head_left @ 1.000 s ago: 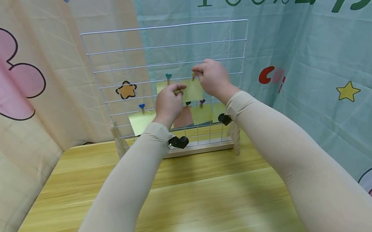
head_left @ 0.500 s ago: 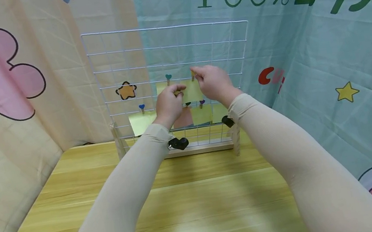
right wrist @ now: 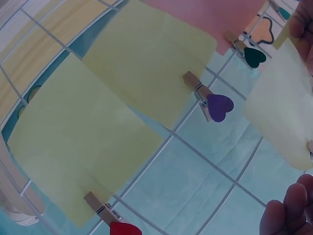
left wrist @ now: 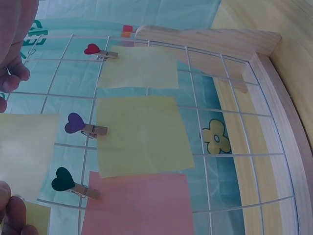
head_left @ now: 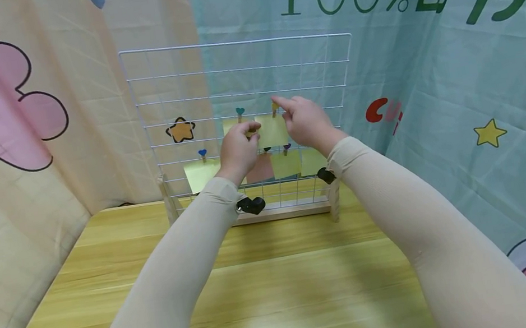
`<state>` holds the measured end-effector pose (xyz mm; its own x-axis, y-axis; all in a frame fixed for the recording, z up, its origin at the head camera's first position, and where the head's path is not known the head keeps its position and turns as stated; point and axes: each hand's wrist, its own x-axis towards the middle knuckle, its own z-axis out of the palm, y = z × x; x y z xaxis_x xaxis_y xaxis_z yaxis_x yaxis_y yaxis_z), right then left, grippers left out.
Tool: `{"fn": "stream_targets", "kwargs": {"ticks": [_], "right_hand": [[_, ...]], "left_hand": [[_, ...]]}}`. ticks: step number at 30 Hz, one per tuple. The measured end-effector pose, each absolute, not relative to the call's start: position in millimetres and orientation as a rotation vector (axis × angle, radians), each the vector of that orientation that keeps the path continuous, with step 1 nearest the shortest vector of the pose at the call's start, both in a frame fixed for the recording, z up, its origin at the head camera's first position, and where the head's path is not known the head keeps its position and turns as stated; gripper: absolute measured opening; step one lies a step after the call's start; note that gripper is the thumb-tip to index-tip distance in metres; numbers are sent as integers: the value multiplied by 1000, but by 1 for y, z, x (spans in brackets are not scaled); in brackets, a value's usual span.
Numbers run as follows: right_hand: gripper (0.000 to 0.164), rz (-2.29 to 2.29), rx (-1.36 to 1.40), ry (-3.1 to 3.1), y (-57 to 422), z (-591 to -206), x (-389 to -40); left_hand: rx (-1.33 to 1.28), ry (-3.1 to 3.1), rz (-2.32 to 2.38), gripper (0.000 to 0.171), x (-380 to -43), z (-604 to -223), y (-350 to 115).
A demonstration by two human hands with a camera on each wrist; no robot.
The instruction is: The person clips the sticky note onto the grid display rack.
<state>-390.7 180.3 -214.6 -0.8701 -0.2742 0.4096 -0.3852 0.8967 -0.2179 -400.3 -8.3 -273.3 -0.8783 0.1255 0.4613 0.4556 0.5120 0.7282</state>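
A yellow sticky note hangs on the white wire grid under a small wooden clothespin with a yellowish top. My left hand pinches the note's left edge; its fingertips show at the note's lower border in the left wrist view. The index finger of my right hand is stretched out, its tip right at the top of the clothespin. Its other fingers are bent beside the note in the right wrist view. My right thumb is hidden.
Lower on the grid hang a pink note and several yellow ones, held by clothespins with red, purple and dark green hearts. The grid's wooden stand rests on a wooden table before printed curtains.
My right hand has lowered slightly, and its index finger has straightened away from its pinch on the clothespin. My left hand has stayed at the note. The head view has tilted slightly.
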Motion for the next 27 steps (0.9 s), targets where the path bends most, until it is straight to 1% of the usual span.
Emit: {"fn": "stream_targets", "kwargs": {"ticks": [13, 27], "right_hand": [[56, 480, 537, -2597, 187, -227, -382], [52, 452, 649, -2522, 204, -264, -348]], "left_hand": [[-531, -2433, -1305, 27, -394, -277, -19], [-659, -2517, -1192, 33, -362, -276, -54]]}}
